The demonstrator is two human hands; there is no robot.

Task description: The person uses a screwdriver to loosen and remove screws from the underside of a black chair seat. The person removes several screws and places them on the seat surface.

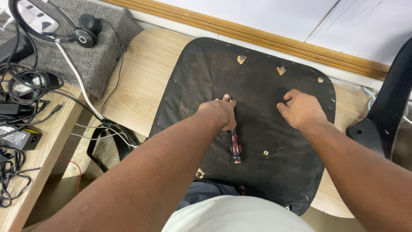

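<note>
Our left hand (221,112) is clamped on the stiff, light screwdriver (234,146), best held by its grippy handle, while our right hand (300,109), fingers curled, presses the seat (257,86) just beside it.

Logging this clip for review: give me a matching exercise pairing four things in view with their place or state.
Things:
1. screwdriver
2. headset
3. right hand
4. black seat panel

Places or states:
A. on the grey pad at upper left
B. lying flat across the wooden table, underside up
C. held in the left hand, tip against the panel
D. resting on the panel, holding nothing

Pairs: 1-C, 2-A, 3-D, 4-B
</note>
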